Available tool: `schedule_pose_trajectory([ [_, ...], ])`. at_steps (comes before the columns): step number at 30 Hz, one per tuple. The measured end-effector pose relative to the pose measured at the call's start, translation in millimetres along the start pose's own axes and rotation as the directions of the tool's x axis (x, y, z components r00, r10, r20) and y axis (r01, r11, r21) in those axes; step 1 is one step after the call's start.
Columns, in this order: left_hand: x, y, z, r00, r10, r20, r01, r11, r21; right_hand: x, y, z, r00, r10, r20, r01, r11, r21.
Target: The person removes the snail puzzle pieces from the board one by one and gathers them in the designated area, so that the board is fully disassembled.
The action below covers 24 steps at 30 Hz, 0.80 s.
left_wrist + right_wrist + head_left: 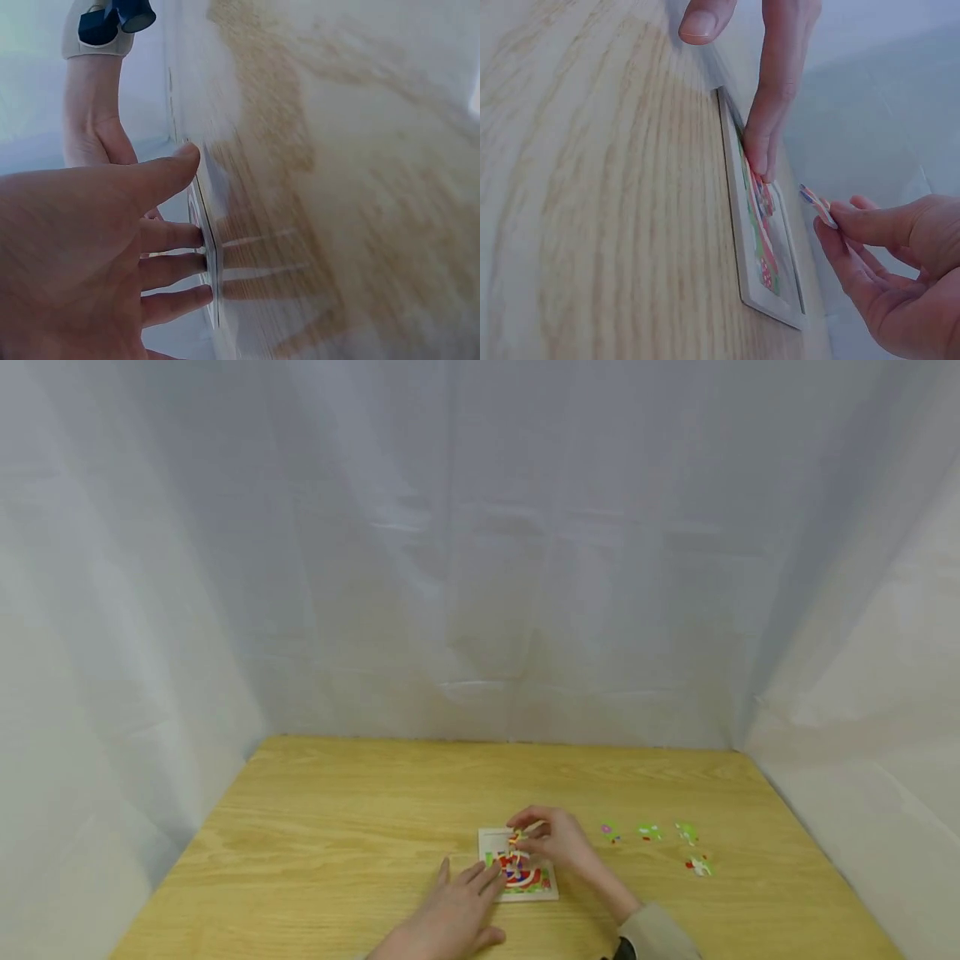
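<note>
A small jigsaw puzzle board (550, 893) with a pale frame lies on the wooden table, partly filled with red, blue, white and green pieces. My left hand (459, 910) rests with straight fingers on the board's left side; in the left wrist view its fingertips (196, 294) lie at the board's edge. My right hand (558, 839) is over the upper right of the board. Between thumb and fingers it pinches a puzzle piece (819, 206) with red, white and blue marks, held tilted just above the board in the right wrist view.
Several loose puzzle pieces lie to the right on the table (337, 827): a green one with a pink flower (607, 830), two more green ones (649, 832) (686, 833), and a white and red one (701, 866) nearer me. White curtains (480, 568) enclose the table's back and sides.
</note>
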<state>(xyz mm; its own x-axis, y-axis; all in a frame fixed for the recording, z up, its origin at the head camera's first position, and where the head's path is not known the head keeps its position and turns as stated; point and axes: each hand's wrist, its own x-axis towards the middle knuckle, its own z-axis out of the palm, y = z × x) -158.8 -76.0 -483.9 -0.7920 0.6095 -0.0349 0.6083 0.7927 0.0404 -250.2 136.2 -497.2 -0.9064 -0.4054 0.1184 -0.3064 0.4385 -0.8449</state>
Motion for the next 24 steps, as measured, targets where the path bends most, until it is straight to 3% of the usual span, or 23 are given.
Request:
schedule_pose_trajectory([
  [12, 1.7, 1.4, -0.3, 1.000, -0.012, 0.016, 0.013, 1.000, -0.016, -4, -1, -15, 0.997, 0.032, -0.072, -0.025, 0.994, 0.105],
  [18, 1.6, -0.7, -0.4, 1.000, -0.002, 0.011, 0.003, 1.000, -0.025, -12, -3, -28, 0.992, 0.036, -0.120, -0.022, 0.993, 0.118],
  [24, 1.6, -2.9, 0.0, 1.000, -0.002, 0.030, 0.004, 0.998, -0.069, -19, 8, -43, 0.988, 0.047, -0.148, -0.033, 0.994, 0.100],
])
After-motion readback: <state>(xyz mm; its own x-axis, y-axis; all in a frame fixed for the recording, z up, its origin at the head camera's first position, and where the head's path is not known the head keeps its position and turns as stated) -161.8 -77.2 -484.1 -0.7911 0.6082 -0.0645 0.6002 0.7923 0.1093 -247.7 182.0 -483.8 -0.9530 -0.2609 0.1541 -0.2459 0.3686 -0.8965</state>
